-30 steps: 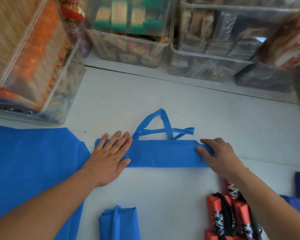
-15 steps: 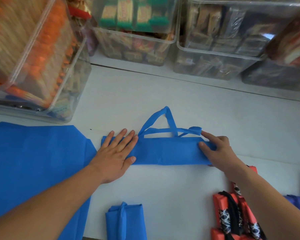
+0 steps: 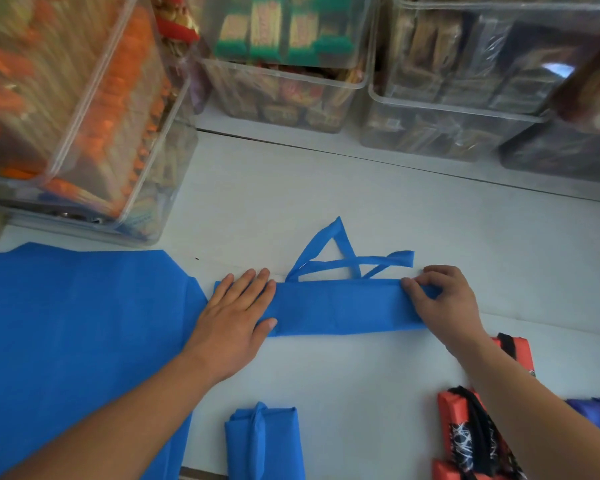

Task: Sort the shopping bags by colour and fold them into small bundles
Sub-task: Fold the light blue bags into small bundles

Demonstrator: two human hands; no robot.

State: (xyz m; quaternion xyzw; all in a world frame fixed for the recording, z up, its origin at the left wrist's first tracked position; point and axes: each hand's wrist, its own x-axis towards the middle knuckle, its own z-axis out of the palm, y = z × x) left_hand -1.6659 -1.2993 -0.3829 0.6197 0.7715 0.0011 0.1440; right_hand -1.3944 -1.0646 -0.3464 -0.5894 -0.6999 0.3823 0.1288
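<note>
1 blue bag (image 3: 343,308), folded into a long strip, lies across the counter (image 3: 361,382) at mid-frame. Our left hand (image 3: 234,311) lies flat, fingers straight, pinning its left end, while our right hand (image 3: 445,299) pinches the right end. To fold well, we judge, tuck the loose handles (image 3: 347,263) in first, keep the edges square and fold toward the pinned end. 1 finished blue bundle (image 3: 264,441) waits at lower centre.

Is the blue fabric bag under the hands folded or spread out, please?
Folded: the blue fabric bag is a narrow strip, handles loose.
</note>
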